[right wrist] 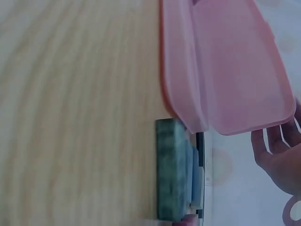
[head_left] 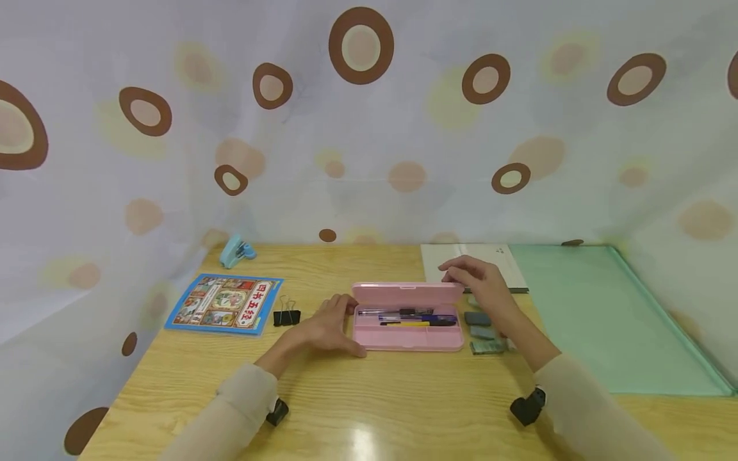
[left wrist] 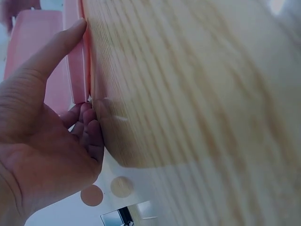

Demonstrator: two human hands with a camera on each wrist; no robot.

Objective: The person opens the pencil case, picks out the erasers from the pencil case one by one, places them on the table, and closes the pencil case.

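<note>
My left hand [head_left: 328, 326] braces the pink pencil case [head_left: 409, 326] at mid-counter [head_left: 369, 397] so it cannot slide — my right hand's [head_left: 481, 285] loose, relaxed grip tips its lid [head_left: 406, 293].

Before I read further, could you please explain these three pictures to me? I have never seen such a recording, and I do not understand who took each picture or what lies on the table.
No machine here: a person works with two bare hands. The wide picture comes from a camera on the person's head; the two close, sideways pictures come from cameras on each wrist.

On the light wooden table lies an open pink plastic pencil case with pens inside. The left hand rests against the case's left end, thumb on its edge. The right hand touches the raised lid's right corner; whether it grips it, I cannot tell.

Right of the case lie small grey and green erasers. To the left are a black binder clip, a blue illustrated book and a light blue stapler. A mint green mat lies far right.
</note>
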